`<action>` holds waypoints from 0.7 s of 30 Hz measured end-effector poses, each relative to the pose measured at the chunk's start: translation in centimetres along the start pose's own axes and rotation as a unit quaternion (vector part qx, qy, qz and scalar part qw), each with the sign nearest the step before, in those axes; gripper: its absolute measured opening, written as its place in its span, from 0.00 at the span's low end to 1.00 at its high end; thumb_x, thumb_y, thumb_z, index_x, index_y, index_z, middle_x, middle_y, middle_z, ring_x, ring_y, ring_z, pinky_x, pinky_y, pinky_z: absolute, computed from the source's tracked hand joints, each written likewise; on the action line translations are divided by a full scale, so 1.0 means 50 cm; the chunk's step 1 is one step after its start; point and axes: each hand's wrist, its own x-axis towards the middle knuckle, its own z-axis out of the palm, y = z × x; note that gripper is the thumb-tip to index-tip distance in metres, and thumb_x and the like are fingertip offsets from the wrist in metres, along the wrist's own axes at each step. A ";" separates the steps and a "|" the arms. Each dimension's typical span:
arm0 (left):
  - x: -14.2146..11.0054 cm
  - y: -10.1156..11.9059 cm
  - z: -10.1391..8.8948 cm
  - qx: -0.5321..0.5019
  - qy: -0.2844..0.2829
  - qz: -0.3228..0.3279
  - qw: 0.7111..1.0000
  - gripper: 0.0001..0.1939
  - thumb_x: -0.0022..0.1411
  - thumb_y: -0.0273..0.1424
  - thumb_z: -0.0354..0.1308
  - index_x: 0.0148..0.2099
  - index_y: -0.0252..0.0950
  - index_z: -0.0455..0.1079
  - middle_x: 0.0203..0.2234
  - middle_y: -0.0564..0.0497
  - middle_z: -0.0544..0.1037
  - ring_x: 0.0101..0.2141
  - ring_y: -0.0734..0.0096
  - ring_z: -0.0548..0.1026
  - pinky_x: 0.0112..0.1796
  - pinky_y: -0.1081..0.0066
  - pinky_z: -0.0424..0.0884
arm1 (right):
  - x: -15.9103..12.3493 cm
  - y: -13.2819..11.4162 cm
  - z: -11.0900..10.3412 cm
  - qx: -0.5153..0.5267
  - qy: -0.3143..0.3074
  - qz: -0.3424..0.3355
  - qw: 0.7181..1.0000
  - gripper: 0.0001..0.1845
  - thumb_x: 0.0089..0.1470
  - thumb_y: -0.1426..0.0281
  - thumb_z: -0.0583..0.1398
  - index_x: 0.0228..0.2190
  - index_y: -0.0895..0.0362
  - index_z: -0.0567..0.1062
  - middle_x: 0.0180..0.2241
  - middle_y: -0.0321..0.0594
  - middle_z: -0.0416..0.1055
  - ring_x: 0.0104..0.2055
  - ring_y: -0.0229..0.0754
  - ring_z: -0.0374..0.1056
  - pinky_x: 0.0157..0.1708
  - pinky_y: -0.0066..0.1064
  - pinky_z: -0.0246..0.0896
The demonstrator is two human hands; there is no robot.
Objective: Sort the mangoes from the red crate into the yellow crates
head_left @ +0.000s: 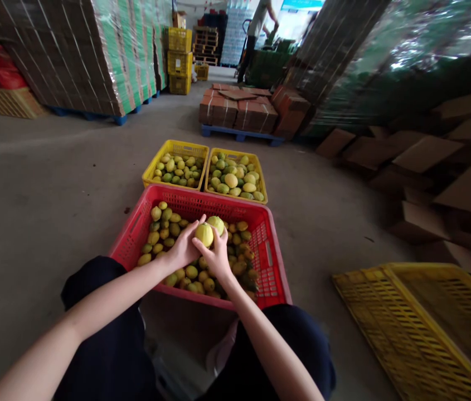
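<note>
My left hand (185, 246) and right hand (217, 255) meet, curled about two round yellow-green fruits (204, 235), likely so neither slips, over the red slotted plastic crate (208, 201) of loose yellowish fruits (192, 272), probably set before my knees (97, 278) for reach; two fruit-filled yellow plastic crates (187, 146) stand beyond.

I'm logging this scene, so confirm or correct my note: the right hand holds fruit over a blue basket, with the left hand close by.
One fix: the basket is red, not blue, as the head view shows. The right hand does hold fruit over it, with the left hand close by.
</note>
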 end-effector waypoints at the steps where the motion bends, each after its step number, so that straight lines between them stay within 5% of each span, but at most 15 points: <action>1: -0.001 0.004 0.001 0.012 0.003 -0.003 1.000 0.26 0.57 0.39 0.59 0.58 0.41 0.67 0.47 0.48 0.76 0.46 0.62 0.74 0.48 0.64 0.69 | -0.002 -0.006 -0.003 -0.011 0.011 -0.016 1.000 0.34 0.41 0.51 0.66 0.49 0.53 0.72 0.61 0.50 0.47 0.62 0.60 0.53 0.62 0.49 0.49; 7: -0.005 0.046 0.000 0.139 0.027 0.008 0.990 0.17 0.52 0.32 0.66 0.45 0.35 0.75 0.37 0.47 0.79 0.36 0.66 0.77 0.38 0.72 0.71 | -0.007 -0.020 -0.017 -0.009 -0.037 -0.115 0.993 0.33 0.35 0.56 0.71 0.45 0.53 0.76 0.64 0.49 0.48 0.65 0.62 0.48 0.62 0.51 0.47; 11: 0.003 0.069 0.000 0.226 0.027 0.024 0.973 0.17 0.47 0.34 0.70 0.38 0.30 0.75 0.32 0.47 0.78 0.29 0.71 0.75 0.31 0.75 0.70 | -0.008 -0.025 -0.024 0.048 -0.064 -0.121 0.989 0.34 0.31 0.59 0.73 0.44 0.52 0.77 0.63 0.50 0.53 0.63 0.62 0.52 0.61 0.53 0.48; 16: -0.002 0.079 0.017 0.271 0.087 0.201 0.937 0.20 0.44 0.29 0.71 0.41 0.35 0.72 0.35 0.50 0.76 0.36 0.69 0.74 0.37 0.74 0.69 | 0.004 -0.040 -0.048 0.135 0.008 -0.074 0.988 0.29 0.37 0.63 0.71 0.45 0.50 0.76 0.52 0.47 0.66 0.54 0.54 0.63 0.53 0.48 0.61; 21: -0.033 0.072 0.045 0.242 0.081 0.298 0.920 0.27 0.36 0.19 0.73 0.41 0.38 0.71 0.43 0.48 0.74 0.49 0.62 0.70 0.48 0.71 0.67 | 0.030 -0.041 -0.088 0.070 0.131 -0.085 0.985 0.24 0.41 0.65 0.69 0.44 0.47 0.76 0.46 0.41 0.70 0.51 0.51 0.64 0.57 0.47 0.57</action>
